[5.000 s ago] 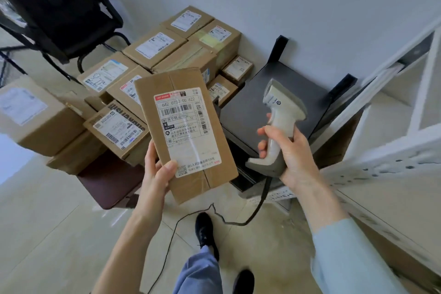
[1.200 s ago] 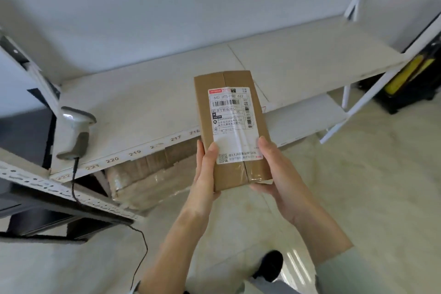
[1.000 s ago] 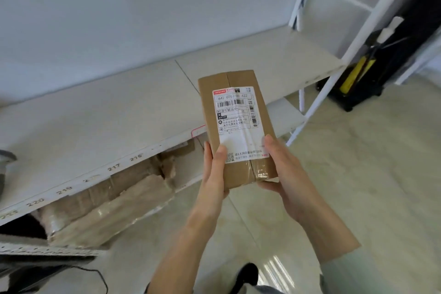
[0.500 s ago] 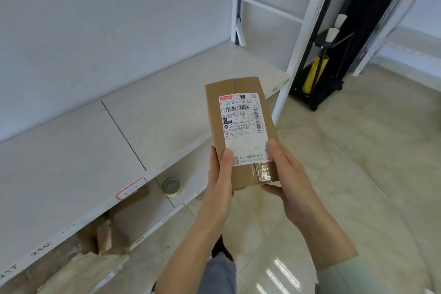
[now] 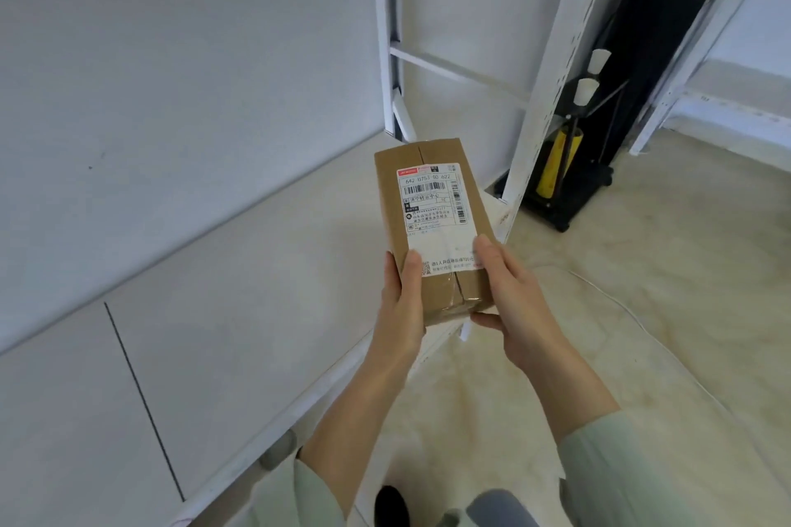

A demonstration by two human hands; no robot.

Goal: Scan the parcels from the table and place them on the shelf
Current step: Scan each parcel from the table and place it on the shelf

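A white shelf (image 5: pixel 222 338) is seen along the left, its board bare below a pale wall. Above its front edge a brown cardboard parcel (image 5: pixel 432 227), label up, is held by its near end: its left side is gripped by the left hand (image 5: pixel 404 304), thumb on top, and its right side by the right hand (image 5: pixel 511 304), thumb laid on the label. Further right, a perforated white upright (image 5: pixel 552 68) and a black trolley (image 5: pixel 569 188) holding a yellow roll are seen on the tiled floor.

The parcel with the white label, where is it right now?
In the head view the parcel sits centre frame, held at its near end by the left hand and right hand, above the front edge of the white shelf.
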